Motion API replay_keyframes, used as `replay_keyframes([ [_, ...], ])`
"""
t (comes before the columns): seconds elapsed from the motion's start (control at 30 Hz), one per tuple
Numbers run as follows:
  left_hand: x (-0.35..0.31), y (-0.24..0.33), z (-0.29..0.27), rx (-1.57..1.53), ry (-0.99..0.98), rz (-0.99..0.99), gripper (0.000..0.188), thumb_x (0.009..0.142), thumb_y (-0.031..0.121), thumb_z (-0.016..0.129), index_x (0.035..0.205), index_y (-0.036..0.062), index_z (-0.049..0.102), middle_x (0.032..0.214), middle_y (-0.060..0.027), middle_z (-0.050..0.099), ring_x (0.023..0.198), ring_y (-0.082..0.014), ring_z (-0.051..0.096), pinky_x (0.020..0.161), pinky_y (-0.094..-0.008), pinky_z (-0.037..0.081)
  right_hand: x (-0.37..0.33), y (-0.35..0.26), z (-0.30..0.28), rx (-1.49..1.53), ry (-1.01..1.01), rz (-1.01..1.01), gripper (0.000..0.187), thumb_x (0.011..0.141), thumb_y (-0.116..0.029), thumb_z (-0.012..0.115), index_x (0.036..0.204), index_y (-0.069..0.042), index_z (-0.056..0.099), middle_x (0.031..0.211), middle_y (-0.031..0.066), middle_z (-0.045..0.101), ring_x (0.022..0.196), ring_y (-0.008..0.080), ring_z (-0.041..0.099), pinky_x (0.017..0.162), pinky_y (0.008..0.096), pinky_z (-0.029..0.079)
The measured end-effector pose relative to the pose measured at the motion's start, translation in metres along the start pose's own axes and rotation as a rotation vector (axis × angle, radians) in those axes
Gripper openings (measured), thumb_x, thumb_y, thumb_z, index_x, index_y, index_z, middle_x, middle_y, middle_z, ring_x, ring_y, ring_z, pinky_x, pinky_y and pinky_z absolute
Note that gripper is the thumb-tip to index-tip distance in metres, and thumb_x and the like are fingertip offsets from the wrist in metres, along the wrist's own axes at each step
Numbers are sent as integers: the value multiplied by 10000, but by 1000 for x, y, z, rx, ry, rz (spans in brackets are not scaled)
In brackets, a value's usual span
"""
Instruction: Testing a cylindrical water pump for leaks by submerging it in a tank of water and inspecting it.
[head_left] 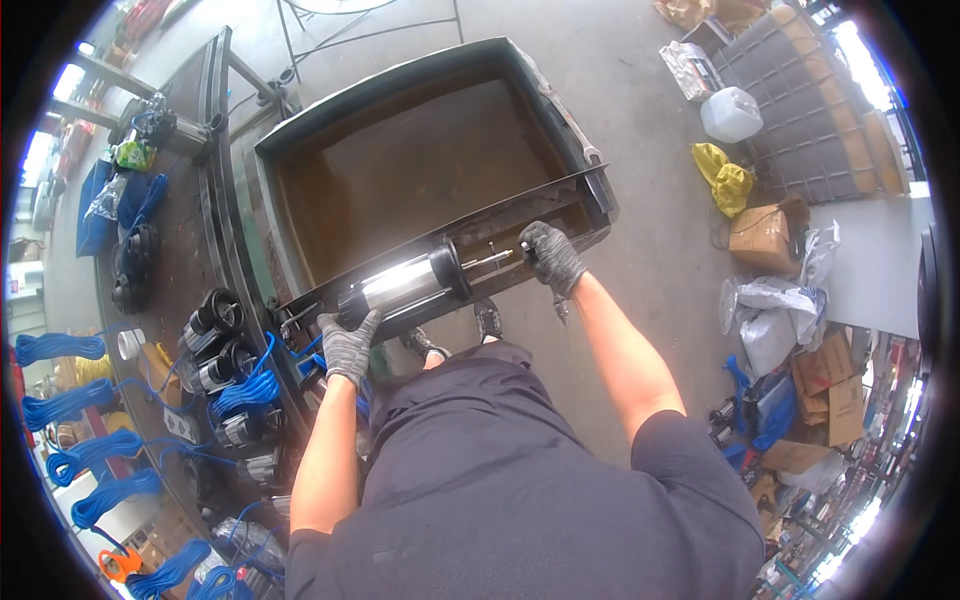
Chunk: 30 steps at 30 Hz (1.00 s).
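Observation:
A submersible-pump-like cylinder (405, 285), bright steel with black end caps, lies along the near ledge of a water tank (390, 82). My left hand (347, 345), in a grey knit glove, grips its black left end, thumb on top. From the right end cap a thin metal rod (487, 260) with a small cross-piece sticks out. My right hand (551, 258), gloved too, is closed around the rod's far end; the fingers hide what is at the tip. Below that hand hangs a small dark metal piece (560, 306), too blurred to name.
Brown water (420, 160) fills the tank. At left, a dark workbench (180, 250) carries several similar pumps (225, 310) and coiled blue cables (245, 392). To the right stand a white jerrycan (731, 114), a yellow bag (722, 178) and a cardboard box (765, 238). My shoes (487, 320) are close to the tank.

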<state>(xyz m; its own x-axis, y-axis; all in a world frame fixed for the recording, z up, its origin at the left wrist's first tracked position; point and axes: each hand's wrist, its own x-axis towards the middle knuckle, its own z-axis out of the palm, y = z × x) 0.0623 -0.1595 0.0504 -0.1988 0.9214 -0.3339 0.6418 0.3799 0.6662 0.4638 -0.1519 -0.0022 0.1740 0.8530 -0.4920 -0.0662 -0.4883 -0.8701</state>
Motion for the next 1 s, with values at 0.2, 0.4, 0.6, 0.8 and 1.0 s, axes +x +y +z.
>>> replay_keyframes([
  [0.2,1,-1,1,75,40,32,755,819,355,935,1246,-53,464,1082,-206,694,993,-281,674,911,-393,540,-4,-8,14,216,-133,201,121,975,-208,567,925,-141,655,666,-21,541,442,69,411,368,258,272],
  [0.4,4,-1,-3,46,-19,-1,802,798,381,946,1256,-71,468,1075,-223,700,1000,-311,677,919,-405,534,-2,-18,14,300,-203,257,127,945,-171,535,879,-142,640,615,-16,524,405,64,364,365,259,241],
  [0.6,5,5,-6,110,-15,-30,780,774,441,953,1193,-62,528,1085,-207,690,1008,-268,645,924,-391,521,0,-20,19,302,-182,314,112,914,-160,501,891,-135,608,598,-13,513,387,59,392,340,238,246],
  [0.8,5,5,-6,216,24,-44,846,756,465,957,1243,-84,536,1132,-249,701,1058,-324,668,952,-414,526,4,-12,25,262,-118,308,146,929,-181,525,835,-137,628,582,-11,509,392,73,388,353,261,248],
  [1.0,9,-6,-2,200,52,-24,872,755,476,954,1270,-90,538,1153,-263,697,1086,-338,670,970,-426,523,7,-10,23,234,-122,322,152,933,-196,552,836,-133,650,575,-4,516,398,91,383,365,285,244],
])
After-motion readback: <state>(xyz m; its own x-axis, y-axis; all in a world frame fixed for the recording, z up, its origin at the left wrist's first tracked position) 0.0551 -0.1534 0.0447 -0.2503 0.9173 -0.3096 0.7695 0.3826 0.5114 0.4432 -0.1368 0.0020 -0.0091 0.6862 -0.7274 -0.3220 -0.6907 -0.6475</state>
